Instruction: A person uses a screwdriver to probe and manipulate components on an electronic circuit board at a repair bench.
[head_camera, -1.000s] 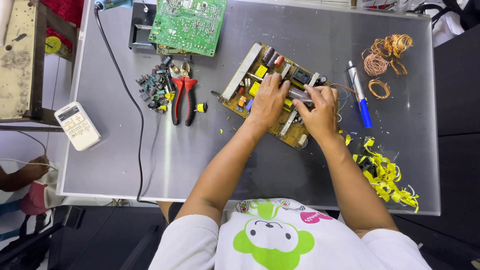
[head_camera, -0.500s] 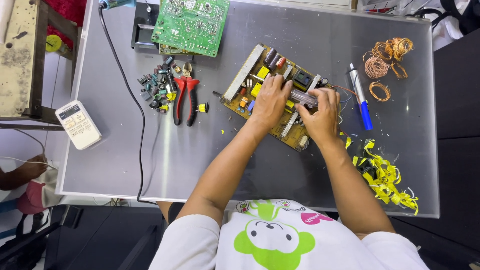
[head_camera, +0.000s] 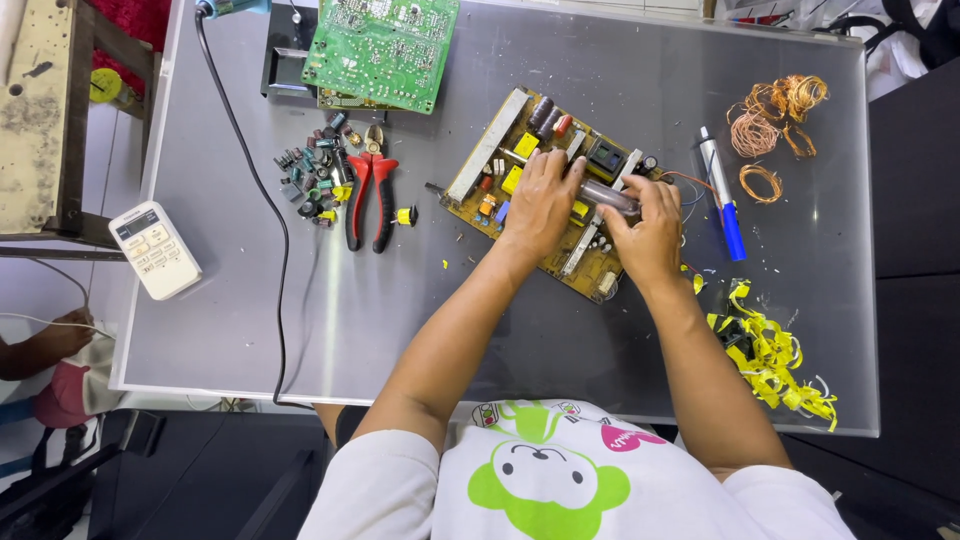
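Note:
A brown circuit board (head_camera: 505, 150) with yellow parts, dark capacitors and pale heat-sink strips lies tilted in the middle of the grey table (head_camera: 400, 300). My left hand (head_camera: 541, 205) presses down on the board's middle. My right hand (head_camera: 648, 235) sits on the board's right part. Both hands grip a grey cylindrical part (head_camera: 606, 195) that lies across the board between them. What the fingers do underneath is hidden.
Red-handled pliers (head_camera: 368, 200) and a heap of small loose components (head_camera: 312, 178) lie left of the board. A green circuit board (head_camera: 382, 45) is at the back, a white remote (head_camera: 153, 249) at the left edge, a black cable (head_camera: 262, 200), a blue-tipped tool (head_camera: 722, 195), copper wire coils (head_camera: 772, 115), yellow tape scraps (head_camera: 765, 350).
Both hands stay on the brown board; the right hand has shifted slightly and closed more tightly on the grey part. The view has drifted a little.

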